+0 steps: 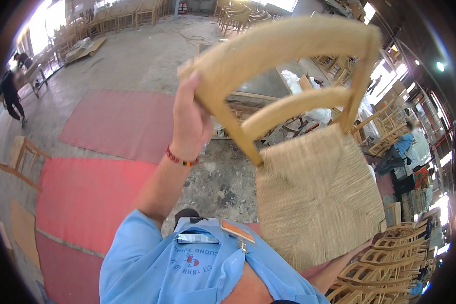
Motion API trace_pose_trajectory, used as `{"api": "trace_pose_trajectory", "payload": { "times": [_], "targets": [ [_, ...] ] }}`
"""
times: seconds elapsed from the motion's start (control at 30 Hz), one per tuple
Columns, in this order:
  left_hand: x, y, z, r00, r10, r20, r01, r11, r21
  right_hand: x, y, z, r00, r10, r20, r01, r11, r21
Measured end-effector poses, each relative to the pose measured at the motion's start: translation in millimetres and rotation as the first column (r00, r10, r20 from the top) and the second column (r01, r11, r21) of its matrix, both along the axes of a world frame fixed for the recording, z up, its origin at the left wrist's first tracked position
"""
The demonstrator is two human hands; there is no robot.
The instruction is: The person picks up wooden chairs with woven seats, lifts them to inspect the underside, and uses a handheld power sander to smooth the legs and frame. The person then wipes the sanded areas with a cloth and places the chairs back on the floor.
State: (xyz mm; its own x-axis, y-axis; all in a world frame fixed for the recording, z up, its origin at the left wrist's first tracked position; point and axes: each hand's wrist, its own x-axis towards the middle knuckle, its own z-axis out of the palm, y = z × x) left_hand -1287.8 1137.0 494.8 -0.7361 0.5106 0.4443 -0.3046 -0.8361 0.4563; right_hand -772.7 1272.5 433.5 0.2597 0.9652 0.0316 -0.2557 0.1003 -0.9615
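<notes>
A wooden chair [309, 213] is held in front of the person, right of the body's middle, above the bare concrete floor [220, 175]. Its long axis is seen running from the lower part of the view to the top: the backrest is pointed away from the person, and the front edge of the woven seat [321, 197] is turned toward the person's blue shirt [192, 271]. The seat's upper face is presented to the camera. The curved top rail [289, 44], blurred, is slanted across the view, its left end lower than its right; the lower back slat [299, 109] is set at a similar slant. The legs are hidden by the seat.

The left end of the backrest is grasped by the left hand [191, 114], with the thumb laid near the rail's corner. The right forearm [337, 266] is extended beneath the seat; the right hand is hidden there, so its grip cannot be told.

Red mats [96, 197] are spread to the left, near another chair [23, 158], and stacked chairs [382, 263] are seen at lower right.
</notes>
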Motion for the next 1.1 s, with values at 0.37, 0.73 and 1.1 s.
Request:
{"api": "trace_pose_trajectory", "payload": {
  "times": [0.37,0.73,1.1],
  "targets": [
    [-22,145,92,0.542,0.047,-0.839,0.187,0.967,0.174,-155,194,-194,0.919,0.172,-0.355,-0.115,0.978,0.177],
    [-60,277,-80,-0.056,0.492,-0.869,-0.535,0.72,0.442,-220,308,-280,0.746,0.338,-0.574,-0.17,0.93,0.326],
    [-81,300,-319,0.532,0.333,-0.779,-0.746,0.619,-0.245,-362,432,-149,0.555,0.698,-0.452,-0.45,0.71,0.542]
  ]
}}
